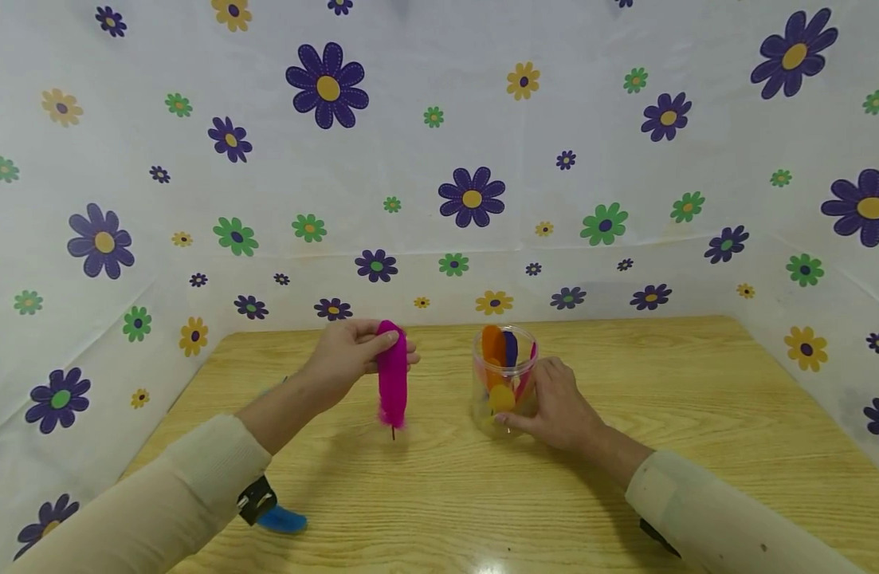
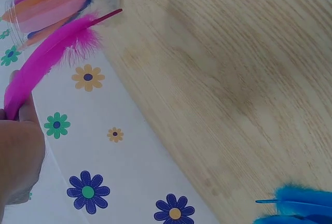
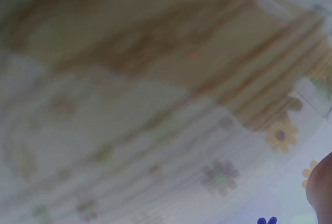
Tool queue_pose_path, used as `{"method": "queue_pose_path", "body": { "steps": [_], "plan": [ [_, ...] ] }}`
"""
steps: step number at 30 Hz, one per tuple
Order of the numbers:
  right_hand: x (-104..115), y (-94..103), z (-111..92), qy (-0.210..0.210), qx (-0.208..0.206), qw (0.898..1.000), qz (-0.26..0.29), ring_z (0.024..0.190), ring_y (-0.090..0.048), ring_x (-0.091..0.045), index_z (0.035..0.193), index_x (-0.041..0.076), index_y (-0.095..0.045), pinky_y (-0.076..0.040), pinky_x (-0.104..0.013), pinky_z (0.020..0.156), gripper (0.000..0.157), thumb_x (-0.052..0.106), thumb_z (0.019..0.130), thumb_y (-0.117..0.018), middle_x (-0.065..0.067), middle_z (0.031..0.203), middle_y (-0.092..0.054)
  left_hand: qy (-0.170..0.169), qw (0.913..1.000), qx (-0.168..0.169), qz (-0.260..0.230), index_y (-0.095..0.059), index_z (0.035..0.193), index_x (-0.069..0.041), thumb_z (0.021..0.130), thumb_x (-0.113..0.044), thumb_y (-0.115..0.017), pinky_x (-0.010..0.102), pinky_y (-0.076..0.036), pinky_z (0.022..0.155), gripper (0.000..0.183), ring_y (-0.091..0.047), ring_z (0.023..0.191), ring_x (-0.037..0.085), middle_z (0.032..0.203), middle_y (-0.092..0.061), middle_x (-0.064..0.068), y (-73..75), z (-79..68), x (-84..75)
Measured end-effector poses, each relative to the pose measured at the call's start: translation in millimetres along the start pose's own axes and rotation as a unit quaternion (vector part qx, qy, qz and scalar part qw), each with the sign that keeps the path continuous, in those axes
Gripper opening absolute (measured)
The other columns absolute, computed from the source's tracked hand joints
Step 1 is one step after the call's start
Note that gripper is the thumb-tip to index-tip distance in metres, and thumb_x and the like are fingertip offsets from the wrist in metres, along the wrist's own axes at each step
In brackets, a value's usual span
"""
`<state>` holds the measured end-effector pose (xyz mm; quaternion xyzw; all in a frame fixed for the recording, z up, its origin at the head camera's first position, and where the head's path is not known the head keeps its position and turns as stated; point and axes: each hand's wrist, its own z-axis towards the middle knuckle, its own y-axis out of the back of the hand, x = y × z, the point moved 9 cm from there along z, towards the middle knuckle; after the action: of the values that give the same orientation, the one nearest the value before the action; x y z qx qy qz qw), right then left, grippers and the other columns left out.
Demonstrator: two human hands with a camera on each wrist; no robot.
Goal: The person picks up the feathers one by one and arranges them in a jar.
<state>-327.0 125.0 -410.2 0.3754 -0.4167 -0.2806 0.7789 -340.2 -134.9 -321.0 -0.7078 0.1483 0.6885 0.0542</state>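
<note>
My left hand (image 1: pixel 349 351) pinches a magenta feather (image 1: pixel 392 379) near its tip, so the dark quill hangs down over the table. In the left wrist view the same feather (image 2: pixel 52 53) slants up from the left hand (image 2: pixel 21 151), its quill pointing to the upper right. To the right, my right hand (image 1: pixel 561 406) grips a clear plastic jar (image 1: pixel 482 399) round its side, thumb at the front. Orange (image 1: pixel 492 347), dark blue, yellow and pink feathers stand inside the open jar. The right wrist view is blurred, with part of the right hand (image 3: pixel 322 193) at its edge.
Blue feathers (image 1: pixel 284 520) lie on the wooden table (image 1: pixel 439 494) at the near left, below the left wrist. A white cloth (image 1: pixel 410 151) printed with flowers walls the table at the back and both sides.
</note>
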Motion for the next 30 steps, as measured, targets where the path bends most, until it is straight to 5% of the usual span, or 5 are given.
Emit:
{"method": "queue_pose_path", "body": {
  "steps": [19,30],
  "plan": [
    [-2.8,-0.1,-1.0,-0.007,-0.001,1.000,0.005,0.125,-0.047,-0.030,0.130,0.010,-0.047,-0.029,-0.057,0.113,0.078,0.060,0.079,-0.077,-0.009,0.126,-0.060,-0.013,0.9988,0.035,-0.032,-0.049,0.137,0.005,0.104,-0.003,-0.046,0.035,-0.054,0.093,0.034,-0.068,0.113,0.031,0.130,-0.064,0.024,-25.9,9.4,-27.1],
    [-1.7,-1.5,0.4,-0.005,0.000,1.000,0.007,0.121,-0.048,-0.028,0.132,0.010,-0.047,-0.031,-0.055,0.112,0.079,0.059,0.078,-0.077,-0.009,0.126,-0.060,0.003,0.9999,0.012,-0.008,-0.054,0.136,0.001,0.100,-0.005,-0.056,0.041,-0.054,0.094,0.036,-0.071,0.107,0.031,0.122,-0.069,0.021,-27.9,13.2,-32.8]
  ]
}}
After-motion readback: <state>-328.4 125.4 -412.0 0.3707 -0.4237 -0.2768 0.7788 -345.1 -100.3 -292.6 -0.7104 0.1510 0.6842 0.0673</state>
